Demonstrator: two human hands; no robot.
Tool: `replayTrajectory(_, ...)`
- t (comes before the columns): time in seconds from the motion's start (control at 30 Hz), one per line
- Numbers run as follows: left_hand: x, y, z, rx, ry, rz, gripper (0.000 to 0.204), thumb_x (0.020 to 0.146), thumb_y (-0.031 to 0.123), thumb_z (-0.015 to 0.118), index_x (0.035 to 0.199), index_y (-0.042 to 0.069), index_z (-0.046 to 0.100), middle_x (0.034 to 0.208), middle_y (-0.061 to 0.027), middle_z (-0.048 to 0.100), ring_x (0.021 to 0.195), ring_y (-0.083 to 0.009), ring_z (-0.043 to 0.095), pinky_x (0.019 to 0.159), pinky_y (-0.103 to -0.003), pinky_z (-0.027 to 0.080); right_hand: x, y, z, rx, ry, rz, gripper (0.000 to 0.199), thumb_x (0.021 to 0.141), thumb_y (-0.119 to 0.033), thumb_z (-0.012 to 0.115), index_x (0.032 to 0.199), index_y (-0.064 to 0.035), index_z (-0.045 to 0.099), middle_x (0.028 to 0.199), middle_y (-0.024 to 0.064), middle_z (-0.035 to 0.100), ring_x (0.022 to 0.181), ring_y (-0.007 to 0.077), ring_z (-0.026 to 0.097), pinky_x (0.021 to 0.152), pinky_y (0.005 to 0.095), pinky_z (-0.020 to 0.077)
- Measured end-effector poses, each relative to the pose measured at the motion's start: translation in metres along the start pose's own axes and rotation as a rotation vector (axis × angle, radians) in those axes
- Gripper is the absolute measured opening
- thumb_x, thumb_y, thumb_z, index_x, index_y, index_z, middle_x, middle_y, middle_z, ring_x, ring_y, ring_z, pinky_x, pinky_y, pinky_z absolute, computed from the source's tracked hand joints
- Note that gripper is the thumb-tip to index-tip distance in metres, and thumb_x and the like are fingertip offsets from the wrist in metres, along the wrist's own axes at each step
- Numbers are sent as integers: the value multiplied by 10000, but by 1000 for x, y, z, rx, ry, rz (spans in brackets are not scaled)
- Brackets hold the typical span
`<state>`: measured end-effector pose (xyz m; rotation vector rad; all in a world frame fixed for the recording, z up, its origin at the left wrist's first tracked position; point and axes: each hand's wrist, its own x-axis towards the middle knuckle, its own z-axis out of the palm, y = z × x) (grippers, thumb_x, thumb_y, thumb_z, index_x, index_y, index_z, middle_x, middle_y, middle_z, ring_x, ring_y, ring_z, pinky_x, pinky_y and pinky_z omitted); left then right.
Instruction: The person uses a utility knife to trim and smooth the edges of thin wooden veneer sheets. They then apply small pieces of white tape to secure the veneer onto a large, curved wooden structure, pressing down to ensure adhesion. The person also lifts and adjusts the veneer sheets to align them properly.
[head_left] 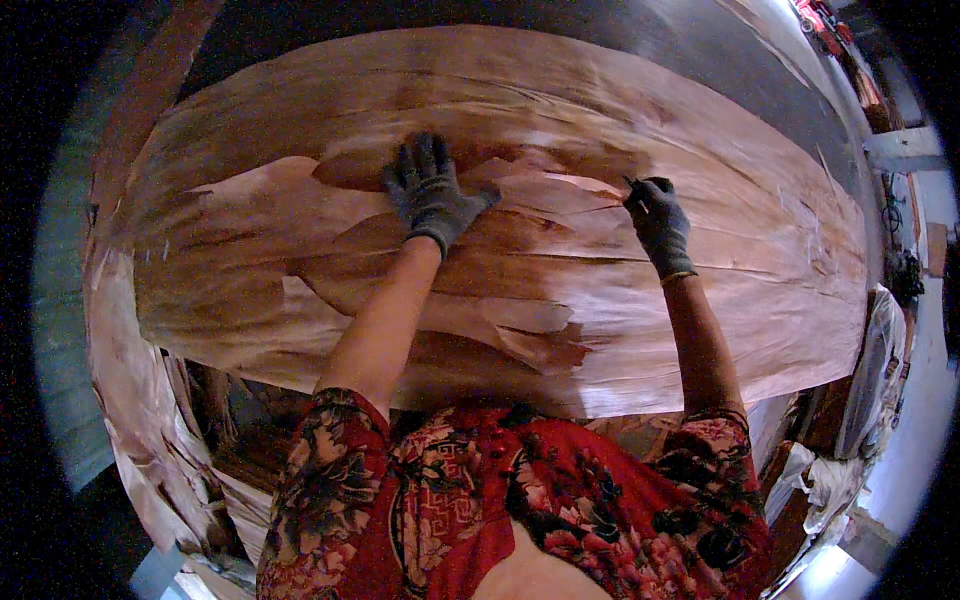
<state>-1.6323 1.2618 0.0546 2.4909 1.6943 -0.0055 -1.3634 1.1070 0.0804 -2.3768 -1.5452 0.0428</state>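
A wide stack of thin reddish-brown wood veneer sheets (500, 110) fills the work surface in front of me. My left hand (432, 192), in a dark grey glove, lies flat with fingers spread on a torn loose veneer piece (480, 255) near the middle. My right hand (658, 220), also gloved, is closed around a small dark tool (633, 188) whose tip touches the veneer at the right of that piece. Ragged veneer edges (540, 345) overlap below my hands.
More veneer scraps hang and pile at the lower left (150, 440). A dark floor strip (640, 35) runs behind the stack. Pale cloth or sacks (865, 400) sit at the right edge, beside a bright floor (925, 400).
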Motion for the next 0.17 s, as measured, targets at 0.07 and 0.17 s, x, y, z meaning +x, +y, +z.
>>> replayTrajectory(0.07,0,-1,3,-11,-7,15,1097,636,775,503,1450,118,173,1518,-99,112,1392,-328,61,1079,-565,-8,-3,-4,-16,110,-228,3,212,820,-240,643,976,-99,620,976,65,619,756,265,626,614,373,497)
replayTrajectory(0.17,0,-4,7,-9,9,14,1106,641,788,484,1459,136,128,1517,-115,101,1392,-337,43,1069,-587,-3,-5,-18,-48,340,-649,1,236,851,-270,596,1005,-94,623,1058,56,625,763,243,638,615,384,507)
